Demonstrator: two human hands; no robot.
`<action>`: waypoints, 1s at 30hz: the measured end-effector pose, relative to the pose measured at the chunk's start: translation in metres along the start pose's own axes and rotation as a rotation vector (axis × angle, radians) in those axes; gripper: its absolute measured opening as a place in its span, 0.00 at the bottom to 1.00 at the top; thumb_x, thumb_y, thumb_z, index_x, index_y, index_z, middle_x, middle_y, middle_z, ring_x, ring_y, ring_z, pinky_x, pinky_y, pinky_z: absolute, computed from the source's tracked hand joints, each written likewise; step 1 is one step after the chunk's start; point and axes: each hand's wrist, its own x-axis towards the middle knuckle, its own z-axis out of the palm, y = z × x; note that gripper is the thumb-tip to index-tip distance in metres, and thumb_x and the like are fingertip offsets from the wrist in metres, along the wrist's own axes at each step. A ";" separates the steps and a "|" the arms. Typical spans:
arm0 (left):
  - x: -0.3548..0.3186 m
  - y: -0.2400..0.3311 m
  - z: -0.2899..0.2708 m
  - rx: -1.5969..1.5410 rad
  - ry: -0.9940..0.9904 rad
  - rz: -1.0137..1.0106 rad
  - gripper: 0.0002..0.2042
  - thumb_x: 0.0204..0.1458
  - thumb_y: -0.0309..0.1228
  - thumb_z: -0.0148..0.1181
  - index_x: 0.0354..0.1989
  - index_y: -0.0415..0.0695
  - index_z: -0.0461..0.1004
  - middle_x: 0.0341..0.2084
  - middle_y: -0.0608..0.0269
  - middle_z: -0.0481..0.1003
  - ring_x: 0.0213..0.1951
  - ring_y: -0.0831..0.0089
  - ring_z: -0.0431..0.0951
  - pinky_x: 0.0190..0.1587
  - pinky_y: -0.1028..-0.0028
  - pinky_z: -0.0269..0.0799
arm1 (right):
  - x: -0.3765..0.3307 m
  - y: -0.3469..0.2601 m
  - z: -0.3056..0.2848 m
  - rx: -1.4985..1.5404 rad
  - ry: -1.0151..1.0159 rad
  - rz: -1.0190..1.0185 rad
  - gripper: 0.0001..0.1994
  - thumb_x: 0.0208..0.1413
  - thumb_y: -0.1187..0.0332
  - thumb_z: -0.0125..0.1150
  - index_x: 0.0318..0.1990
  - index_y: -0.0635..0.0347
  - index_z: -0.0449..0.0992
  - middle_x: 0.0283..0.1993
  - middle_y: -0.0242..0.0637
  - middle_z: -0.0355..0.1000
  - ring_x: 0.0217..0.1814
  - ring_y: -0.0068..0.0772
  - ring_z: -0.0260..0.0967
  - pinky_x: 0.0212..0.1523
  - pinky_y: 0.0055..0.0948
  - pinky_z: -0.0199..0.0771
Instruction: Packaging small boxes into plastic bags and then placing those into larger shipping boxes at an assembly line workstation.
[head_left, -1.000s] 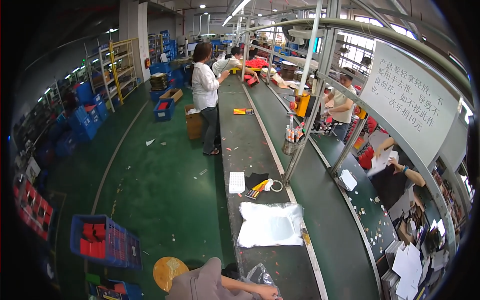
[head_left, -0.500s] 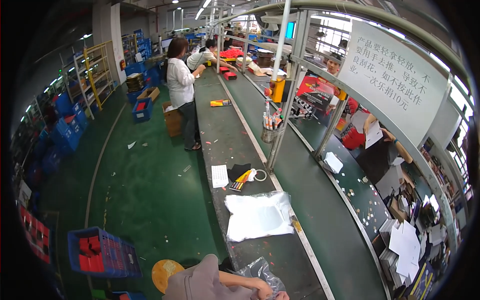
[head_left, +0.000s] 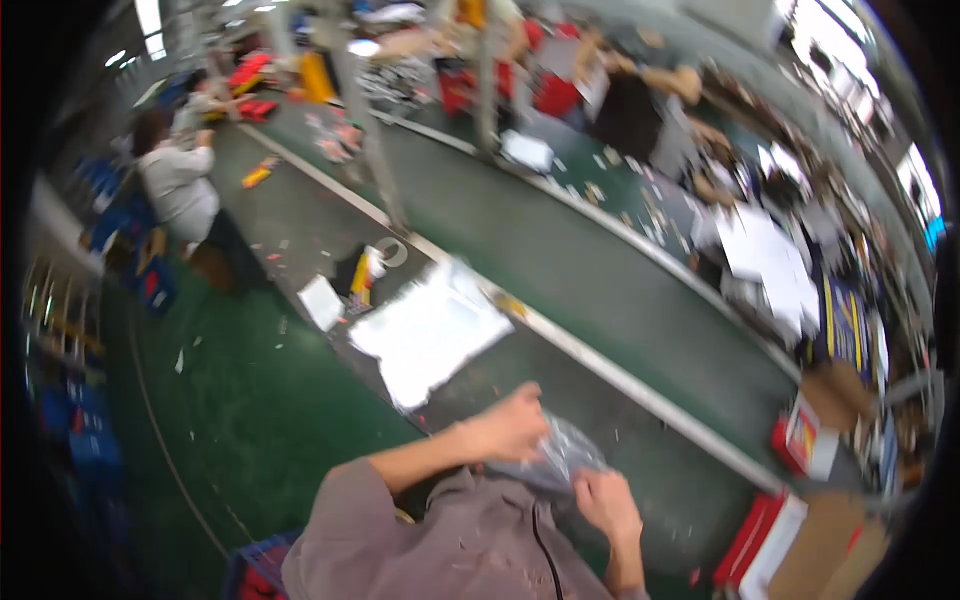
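Observation:
My left hand point(head_left: 512, 425) and my right hand point(head_left: 606, 503) both grip a crumpled clear plastic bag point(head_left: 562, 456) close to my chest, above the dark workbench point(head_left: 640, 450). The left hand pinches the bag's upper edge; the right holds its lower corner. Just beyond my left hand lies a white sheet or flat bag point(head_left: 428, 330) on the bench. The picture is blurred and tilted.
A green conveyor belt point(head_left: 600, 270) runs beside the bench. Small white card point(head_left: 322, 301), black and yellow items point(head_left: 360, 272) lie farther along. Red and white boxes point(head_left: 800, 440) sit at right. A person in white point(head_left: 180, 190) stands at the bench; others sit across the belt.
The view has swung and tilted sharply to the right and down. My hands, earlier at the bottom edge, now show fully, both holding the clear plastic bag.

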 end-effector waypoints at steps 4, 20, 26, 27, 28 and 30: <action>-0.004 0.016 -0.032 -0.101 0.069 0.062 0.11 0.35 0.36 0.66 0.19 0.43 0.70 0.19 0.62 0.72 0.40 0.64 0.72 0.62 0.53 0.49 | -0.011 -0.022 -0.022 -0.091 -0.029 0.080 0.25 0.51 0.67 0.48 0.57 0.65 0.60 0.18 0.53 0.67 0.23 0.58 0.67 0.29 0.49 0.68; 0.016 0.061 -0.012 -0.233 0.178 0.215 0.10 0.33 0.27 0.67 0.21 0.44 0.69 0.19 0.67 0.69 0.30 0.70 0.71 0.52 0.60 0.64 | -0.018 -0.022 -0.024 0.165 0.245 -0.272 0.10 0.50 0.73 0.50 0.38 0.68 0.72 0.41 0.47 0.70 0.49 0.48 0.66 0.56 0.45 0.61; 0.021 0.051 -0.031 -0.392 -0.119 0.113 0.10 0.37 0.31 0.67 0.23 0.43 0.71 0.19 0.65 0.71 0.31 0.69 0.72 0.53 0.62 0.63 | -0.019 -0.024 -0.019 0.388 0.253 -0.230 0.06 0.40 0.83 0.50 0.28 0.66 0.71 0.34 0.42 0.72 0.38 0.44 0.71 0.40 0.36 0.70; 0.024 0.048 -0.036 -0.510 -0.263 0.218 0.10 0.38 0.33 0.67 0.24 0.42 0.72 0.20 0.64 0.72 0.33 0.68 0.73 0.55 0.62 0.60 | -0.020 -0.020 -0.014 0.388 0.259 -0.225 0.06 0.40 0.83 0.50 0.28 0.66 0.71 0.34 0.42 0.72 0.38 0.44 0.71 0.40 0.36 0.70; 0.027 0.046 -0.042 -0.626 -0.406 0.325 0.11 0.40 0.35 0.67 0.25 0.42 0.74 0.20 0.63 0.72 0.36 0.67 0.74 0.57 0.61 0.58 | -0.022 -0.017 -0.010 0.593 0.219 -0.216 0.05 0.39 0.84 0.50 0.25 0.67 0.69 0.32 0.41 0.73 0.34 0.40 0.71 0.36 0.34 0.69; 0.039 0.041 -0.054 -0.737 -0.529 0.394 0.11 0.41 0.36 0.66 0.22 0.42 0.75 0.23 0.60 0.74 0.40 0.66 0.73 0.58 0.63 0.55 | -0.023 -0.019 -0.015 0.982 0.102 -0.187 0.06 0.41 0.86 0.50 0.18 0.67 0.65 0.27 0.42 0.73 0.29 0.38 0.70 0.31 0.31 0.68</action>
